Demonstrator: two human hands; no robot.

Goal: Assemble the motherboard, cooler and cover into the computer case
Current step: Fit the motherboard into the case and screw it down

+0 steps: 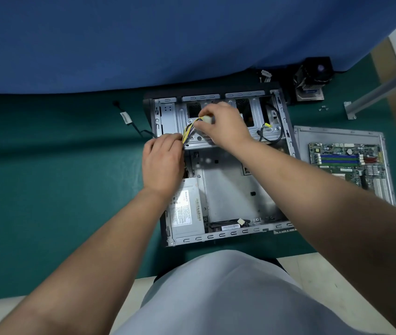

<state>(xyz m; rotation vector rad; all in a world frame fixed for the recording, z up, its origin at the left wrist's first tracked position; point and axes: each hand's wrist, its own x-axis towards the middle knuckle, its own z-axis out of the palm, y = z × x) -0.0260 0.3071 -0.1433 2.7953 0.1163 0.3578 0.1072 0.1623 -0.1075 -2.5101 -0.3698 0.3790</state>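
Observation:
An open grey computer case (230,189) lies flat on the green mat, with its power supply (187,211) at the near left. My left hand (163,163) grips a bundle of yellow and black power cables (187,135) over the case's left side. My right hand (226,124) pinches the white connector (207,119) at the bundle's end above the drive bay. The motherboard (344,163) rests on the grey cover panel (337,135) to the right of the case. The black cooler (313,78) stands behind, at the back right.
A blue curtain (143,39) hangs behind the mat. A loose black cable with a white tag (126,117) lies left of the case. A few small screws (323,108) and a metal table leg (380,90) sit at the back right. My grey-clothed lap (216,298) is at the near edge.

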